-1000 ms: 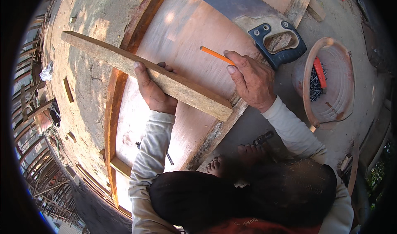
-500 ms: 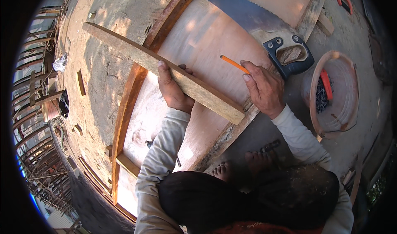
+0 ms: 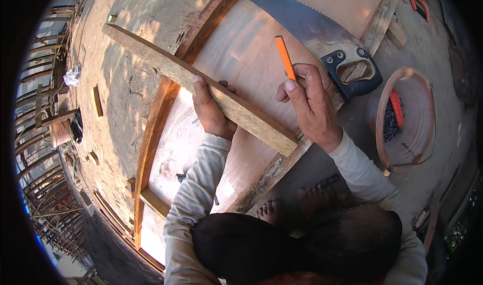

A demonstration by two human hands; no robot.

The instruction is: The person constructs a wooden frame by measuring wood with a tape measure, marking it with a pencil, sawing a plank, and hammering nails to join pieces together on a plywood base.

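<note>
**Batten pressed to the board, pencil raised**

The left hand (image 3: 211,111) wraps its fingers over a long, rough, pale wooden batten (image 3: 201,86), clamping it where it lies slantwise across a large reddish plywood sheet (image 3: 241,53). The right hand (image 3: 312,106) pinches a slim orange pencil (image 3: 285,57) between thumb and fingertips, its tip lifted above the sheet, just past the batten's near end. A handsaw with a grey blade and black handle (image 3: 347,71) rests on the sheet beside that hand. A round reddish basin (image 3: 422,129) holding dark nails sits on the concrete floor (image 3: 121,43) to the right.
</note>
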